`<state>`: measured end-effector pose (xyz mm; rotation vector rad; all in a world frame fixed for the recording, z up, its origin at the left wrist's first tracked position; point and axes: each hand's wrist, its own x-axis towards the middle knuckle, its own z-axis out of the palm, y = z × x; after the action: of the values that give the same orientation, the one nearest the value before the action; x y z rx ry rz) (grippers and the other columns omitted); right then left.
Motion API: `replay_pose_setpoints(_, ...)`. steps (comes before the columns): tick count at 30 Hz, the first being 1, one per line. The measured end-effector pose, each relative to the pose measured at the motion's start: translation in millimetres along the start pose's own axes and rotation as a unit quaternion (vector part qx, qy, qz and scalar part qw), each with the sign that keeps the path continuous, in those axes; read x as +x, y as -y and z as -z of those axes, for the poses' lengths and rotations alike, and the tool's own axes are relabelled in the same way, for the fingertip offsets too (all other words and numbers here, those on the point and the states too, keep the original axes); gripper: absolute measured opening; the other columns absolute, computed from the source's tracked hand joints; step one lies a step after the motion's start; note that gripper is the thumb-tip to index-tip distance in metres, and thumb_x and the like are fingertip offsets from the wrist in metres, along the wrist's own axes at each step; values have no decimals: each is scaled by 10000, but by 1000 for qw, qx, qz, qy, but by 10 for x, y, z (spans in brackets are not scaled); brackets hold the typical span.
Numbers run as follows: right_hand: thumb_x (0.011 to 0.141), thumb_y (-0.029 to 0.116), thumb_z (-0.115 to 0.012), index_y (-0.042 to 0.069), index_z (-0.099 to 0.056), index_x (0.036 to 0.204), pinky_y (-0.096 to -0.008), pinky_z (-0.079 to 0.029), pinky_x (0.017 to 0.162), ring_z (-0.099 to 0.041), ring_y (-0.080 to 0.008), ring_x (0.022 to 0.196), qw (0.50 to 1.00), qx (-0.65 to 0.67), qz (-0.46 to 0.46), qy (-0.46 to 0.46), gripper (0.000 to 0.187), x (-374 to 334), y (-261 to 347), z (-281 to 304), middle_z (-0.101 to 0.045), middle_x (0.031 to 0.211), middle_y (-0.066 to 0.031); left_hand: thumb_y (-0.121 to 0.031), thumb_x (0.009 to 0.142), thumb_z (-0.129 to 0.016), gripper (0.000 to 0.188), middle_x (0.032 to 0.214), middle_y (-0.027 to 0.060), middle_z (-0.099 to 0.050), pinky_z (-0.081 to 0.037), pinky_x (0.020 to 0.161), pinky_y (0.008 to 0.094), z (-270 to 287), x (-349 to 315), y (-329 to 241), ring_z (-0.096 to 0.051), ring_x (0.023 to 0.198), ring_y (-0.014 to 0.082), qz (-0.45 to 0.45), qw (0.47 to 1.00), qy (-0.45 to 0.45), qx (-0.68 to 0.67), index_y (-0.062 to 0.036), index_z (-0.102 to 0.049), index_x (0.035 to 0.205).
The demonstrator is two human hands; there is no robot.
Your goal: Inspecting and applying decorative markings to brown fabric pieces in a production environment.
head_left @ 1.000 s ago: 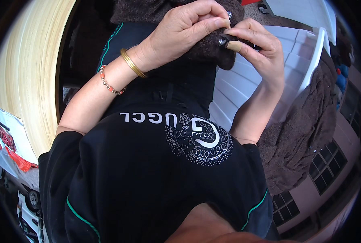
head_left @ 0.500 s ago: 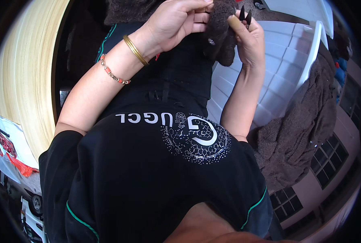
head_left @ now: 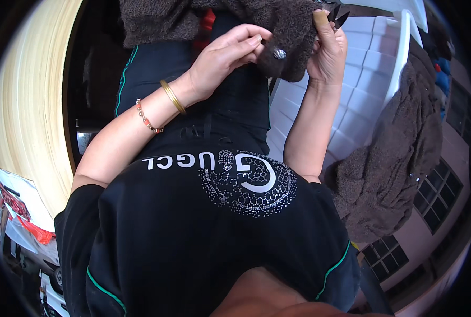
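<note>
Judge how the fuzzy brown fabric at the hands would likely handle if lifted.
The fuzzy brown fabric probably flops rather than staying stiff, as it bends softly over the dark trousers. Its textured pile likely resists slipping. Its thick look suggests it may bunch up.

Over on the left I see a worktop (head_left: 26, 95) with pale, streaky wood grain. Toward the near left there's a white sheet-like thing (head_left: 5, 177) with something dark red (head_left: 14, 201) on it, and bright red plastic (head_left: 39, 231) just beside. Nearer still, part of a white vehicle (head_left: 51, 298) shows. On the right stands a white bin (head_left: 352, 105), brown cloth (head_left: 386, 158) bunched along its right side; past that, a pinkish building wall (head_left: 418, 232) has dark, paned windows (head_left: 439, 195).
</note>
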<state>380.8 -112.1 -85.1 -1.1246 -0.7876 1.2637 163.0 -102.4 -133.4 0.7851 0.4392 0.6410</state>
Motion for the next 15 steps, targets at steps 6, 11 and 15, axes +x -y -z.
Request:
replay_pose_setpoints(6, 1032, 238, -641, 126, -626, 907, -184, -214, 433, -319, 21, 461, 999, 3, 16, -32, 168, -27, 112, -28, -481, 635, 126, -175, 1020, -572, 423, 934, -52, -532, -400, 797, 193, -63, -99, -309, -476, 868, 29, -111, 989, 13, 94, -54, -564, 1425)
replay_pose_setpoints(11, 1030, 211, -639, 94, -643, 936, -187, -221, 440, -332, 14, 469, 886, 383, 113, 236, 149, 66, 58, -111, -502, 646, 109, -104, 980, -633, 389, 1049, -15, -629, -430, 874, 193, -141, -102, -441, -530, 977, 30, -119, 980, 15, 158, -50, -628, 1365)
replay_pose_setpoints(15, 1013, 189, -658, 61, -677, 974, -185, -226, 460, -350, 11, 485, 997, -55, 48, -39, 135, -161, 252, -5, -526, 658, 94, -58, 961, -653, 406, 1269, 46, -663, -452, 973, 215, -169, -66, -431, -572, 1133, 63, -119, 983, 19, 136, -39, -621, 1365)
